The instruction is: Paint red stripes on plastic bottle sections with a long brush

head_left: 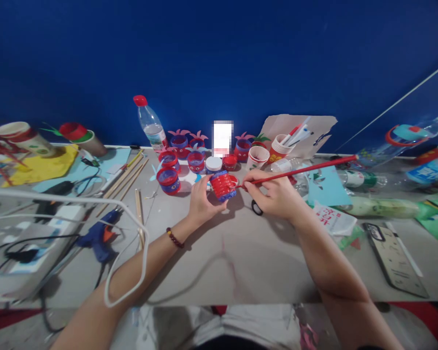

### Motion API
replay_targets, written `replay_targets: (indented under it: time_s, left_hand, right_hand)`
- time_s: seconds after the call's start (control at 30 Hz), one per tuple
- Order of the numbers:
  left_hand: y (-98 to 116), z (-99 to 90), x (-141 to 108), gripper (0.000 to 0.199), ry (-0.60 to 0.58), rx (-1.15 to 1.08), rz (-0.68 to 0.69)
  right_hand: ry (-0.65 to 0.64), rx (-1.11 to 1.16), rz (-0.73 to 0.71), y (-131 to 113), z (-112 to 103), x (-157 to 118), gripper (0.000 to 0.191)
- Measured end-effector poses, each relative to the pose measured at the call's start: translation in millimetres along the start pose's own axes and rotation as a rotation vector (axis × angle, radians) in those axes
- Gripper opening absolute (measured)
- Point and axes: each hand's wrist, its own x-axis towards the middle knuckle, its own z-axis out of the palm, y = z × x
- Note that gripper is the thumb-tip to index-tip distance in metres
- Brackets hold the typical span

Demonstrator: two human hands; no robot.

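Note:
My left hand (200, 203) is wrapped round a small painted cup (222, 184), red in the middle with blue at its edges, and holds it tilted on its side just above the table. My right hand (273, 193) grips a long red paintbrush (314, 166). Its tip meets the cup's red side or lies very close to it; the exact contact is too small to make out. Behind the cup stand a jar with a white lid (213, 164) and a small red pot (229, 161). Finished-looking blue and red cups (169, 181) with eyes stand to the left of them.
A clear bottle with a red cap (151, 124) is at the back. A blue glue gun (101, 234), a power strip (54, 243) and a looping white cable (145, 243) lie left. Paper cups (257, 156), plastic bottles (355, 179) and a phone (394, 260) are right.

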Motion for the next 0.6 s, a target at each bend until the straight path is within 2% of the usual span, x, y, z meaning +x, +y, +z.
replay_targets:
  time_s: [0.17,0.37,0.53,0.6]
  left_hand:
    - [-1.9,0.7,0.1,0.079,-0.002,0.003,-0.017]
    - [-4.2,1.2,-0.5,0.080,-0.001,0.011,-0.011]
    - [-3.1,0.7,-0.7,0.080,-0.003,0.015,-0.030]
    - [-2.0,0.1,0.0,0.078,-0.002,0.014,-0.025]
  right_hand:
    - [0.073,0.021,-0.028,0.3,0.8,0.1,0.013]
    - [0.015,0.027,-0.009,-2.6,1.8,0.6,0.014]
    - [0.067,0.023,-0.021,-2.0,2.8,-0.5,0.014]
    - [0.049,0.008,-0.014,-1.8,3.3,-0.6,0.014]
